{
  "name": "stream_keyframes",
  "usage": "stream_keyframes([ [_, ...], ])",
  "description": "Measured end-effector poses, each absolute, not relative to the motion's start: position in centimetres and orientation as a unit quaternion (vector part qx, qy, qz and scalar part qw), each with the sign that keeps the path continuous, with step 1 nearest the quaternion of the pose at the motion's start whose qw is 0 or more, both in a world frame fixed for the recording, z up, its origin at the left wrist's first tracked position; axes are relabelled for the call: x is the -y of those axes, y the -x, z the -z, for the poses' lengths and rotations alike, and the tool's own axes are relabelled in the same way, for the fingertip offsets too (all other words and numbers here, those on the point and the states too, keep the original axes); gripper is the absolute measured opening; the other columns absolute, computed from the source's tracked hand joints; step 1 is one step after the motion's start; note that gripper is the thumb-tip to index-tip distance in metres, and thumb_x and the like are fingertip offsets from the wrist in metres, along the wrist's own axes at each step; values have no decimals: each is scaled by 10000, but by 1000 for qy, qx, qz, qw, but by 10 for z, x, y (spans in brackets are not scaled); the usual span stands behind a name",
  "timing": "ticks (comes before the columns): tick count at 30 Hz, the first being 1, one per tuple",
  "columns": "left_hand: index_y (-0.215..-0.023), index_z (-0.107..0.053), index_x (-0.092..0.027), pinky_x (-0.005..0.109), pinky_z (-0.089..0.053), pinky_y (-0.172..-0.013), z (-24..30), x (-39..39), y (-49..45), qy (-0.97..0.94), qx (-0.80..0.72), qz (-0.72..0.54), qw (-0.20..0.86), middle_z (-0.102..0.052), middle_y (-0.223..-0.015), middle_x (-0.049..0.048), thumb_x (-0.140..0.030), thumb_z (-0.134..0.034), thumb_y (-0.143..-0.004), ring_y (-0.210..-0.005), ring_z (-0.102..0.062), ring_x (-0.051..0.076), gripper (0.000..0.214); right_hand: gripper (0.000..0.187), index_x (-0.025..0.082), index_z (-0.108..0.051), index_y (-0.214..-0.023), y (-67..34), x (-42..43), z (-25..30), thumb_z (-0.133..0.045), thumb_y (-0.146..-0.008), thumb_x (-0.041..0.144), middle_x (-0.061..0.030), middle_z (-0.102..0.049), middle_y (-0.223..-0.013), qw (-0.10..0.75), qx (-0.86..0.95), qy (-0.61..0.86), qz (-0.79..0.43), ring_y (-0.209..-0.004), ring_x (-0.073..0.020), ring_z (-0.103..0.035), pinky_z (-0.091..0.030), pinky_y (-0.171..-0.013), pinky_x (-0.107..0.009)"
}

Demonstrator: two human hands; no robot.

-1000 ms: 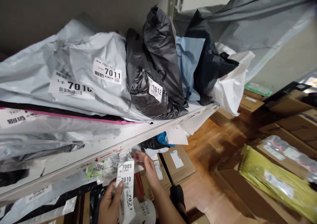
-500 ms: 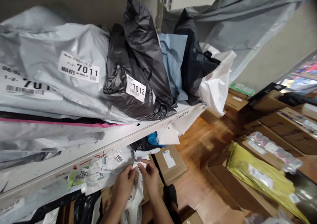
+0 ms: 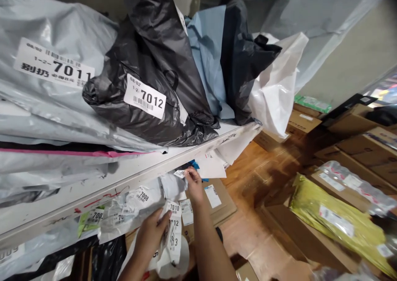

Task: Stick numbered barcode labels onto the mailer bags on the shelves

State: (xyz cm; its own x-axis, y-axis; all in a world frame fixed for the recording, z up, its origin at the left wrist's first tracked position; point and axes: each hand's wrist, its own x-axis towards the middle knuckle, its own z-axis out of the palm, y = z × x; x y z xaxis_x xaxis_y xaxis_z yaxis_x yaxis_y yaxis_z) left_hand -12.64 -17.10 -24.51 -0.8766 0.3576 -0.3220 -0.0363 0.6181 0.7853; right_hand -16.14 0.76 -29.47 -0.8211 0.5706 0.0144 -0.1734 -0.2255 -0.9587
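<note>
A: What is hidden or cut off in the head view?

B: Both forearms run out at the bottom edge. The left hand point(image 3: 151, 237) covers part of the strip of labels point(image 3: 173, 227); only "7010" at the top reads cleanly, the numbers below are half covered or curled away. The grey parcel point(image 3: 56, 78) at far left is cropped, its label showing "7011".

A: Grip state, left?

B: Thumb and fingers pressed together on the strip, pinching it at its left edge. The strip hangs below the shelf edge point(image 3: 130, 175), in front of the lower tier.

A: Right?

B: The right hand point(image 3: 194, 185) is raised just under the shelf edge, fingertips pinching a small white label point(image 3: 180, 174). Print on it is too small to read. What lies behind it is in shadow.

A: Materials?

B: Strip: glossy white paper, limp, bending under its own weight. Black bag point(image 3: 145, 86) on the upper tier: thin crinkled film, rounded, label "7012". Beside it a matte blue bag point(image 3: 206, 53), flat folds. Shelf: painted metal, scuffed, red marks. Under it, crumpled clear-and-white pouches point(image 3: 130, 208) numbered "7008". At right, square brown cartons point(image 3: 356, 148) and a wrinkled yellow mailer point(image 3: 335, 221) on a wood floor point(image 3: 263, 177).
</note>
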Motion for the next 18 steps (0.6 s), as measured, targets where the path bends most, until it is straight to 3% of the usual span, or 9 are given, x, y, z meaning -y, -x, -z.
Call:
stream_keyframes([
  [4, -967, -701, -218, 278, -490, -774, 243, 162, 133, -162, -855, -441, 219, -739, -872, 36, -456, -466, -852, -850, -667, 220, 353, 349, 193, -651, -693, 163, -26, 300, -685, -670, 540, -5, -610, -692, 136, 630, 112, -757, -671, -155, -570, -484, -641, -273],
  [7, -895, -707, -225, 285, -489, -820, 251, 164, 134, -201, -847, -448, 204, -734, -953, 48, -413, -507, -838, -899, -657, 220, 281, 372, 171, -689, -680, 160, -15, 309, -701, -644, 541, -9, -592, -575, 75, 686, 88, -719, -522, -155, -531, -447, -479, -263],
  [10, -935, -699, -222, 294, -486, -845, 262, 173, 129, -181, -838, -473, 204, -728, -1015, 59, -432, -515, -842, -931, -651, 222, 294, 307, 165, -704, -778, 160, 5, 316, -613, -754, 457, -30, -593, -631, 117, 736, 132, -653, -603, -175, -548, -481, -585, -303],
  [13, -966, -683, -200, 289, -495, -804, 265, 179, 122, -118, -822, -515, 211, -733, -968, 54, -497, -504, -844, -908, -653, 229, 367, 226, 183, -702, -853, 156, 21, 317, -601, -775, 370, -82, -599, -863, 166, 776, 179, -582, -824, -221, -575, -470, -789, -363],
  [16, -940, -682, -190, 282, -502, -761, 262, 181, 118, -65, -801, -550, 228, -736, -915, 40, -560, -529, -807, -895, -652, 239, 422, 309, 222, -658, -1030, 150, 30, 315, -595, -778, 388, -110, -505, -1085, 188, 800, 216, -528, -909, -242, -555, -468, -774, -372],
  [18, -930, -682, -188, 281, -502, -773, 261, 181, 119, -39, -790, -567, 227, -736, -905, 34, -588, -558, -773, -898, -649, 242, 447, 401, 219, -603, -1119, 148, 34, 314, -614, -757, 393, -109, -483, -1082, 220, 822, 232, -471, -921, -249, -534, -467, -762, -375],
])
